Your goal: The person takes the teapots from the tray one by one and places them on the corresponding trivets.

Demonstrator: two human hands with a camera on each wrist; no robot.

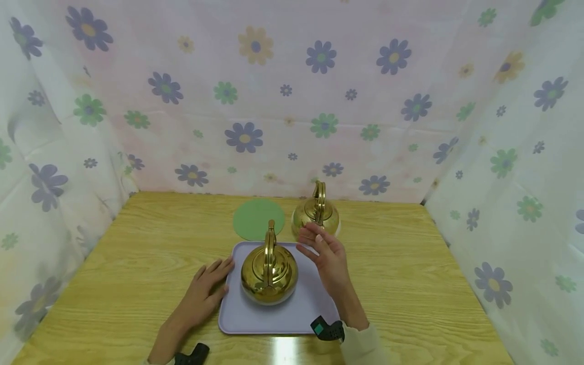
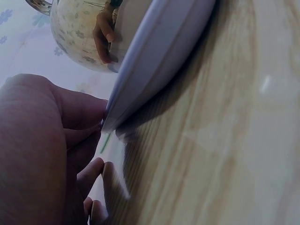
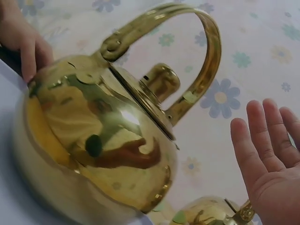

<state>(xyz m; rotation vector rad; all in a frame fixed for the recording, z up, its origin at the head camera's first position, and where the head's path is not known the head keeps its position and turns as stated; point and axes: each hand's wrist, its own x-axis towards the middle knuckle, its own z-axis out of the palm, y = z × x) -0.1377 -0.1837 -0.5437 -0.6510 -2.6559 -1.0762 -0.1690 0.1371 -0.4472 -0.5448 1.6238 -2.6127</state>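
A shiny gold kettle with an upright arched handle stands on a pale purple tray. My left hand touches the tray's left edge, fingers extended; the left wrist view shows fingertips against the tray's rim. Raised over the tray's far right corner, my right hand holds nothing, its fingers spread apart and slightly bent. In the right wrist view the palm is apart from the kettle. Behind that hand stands a second gold kettle, partly hidden by the fingers.
A round green mat lies flat behind the tray, left of the second kettle. Everything rests on a wood-grain table. Flower-print curtains enclose the back and both sides.
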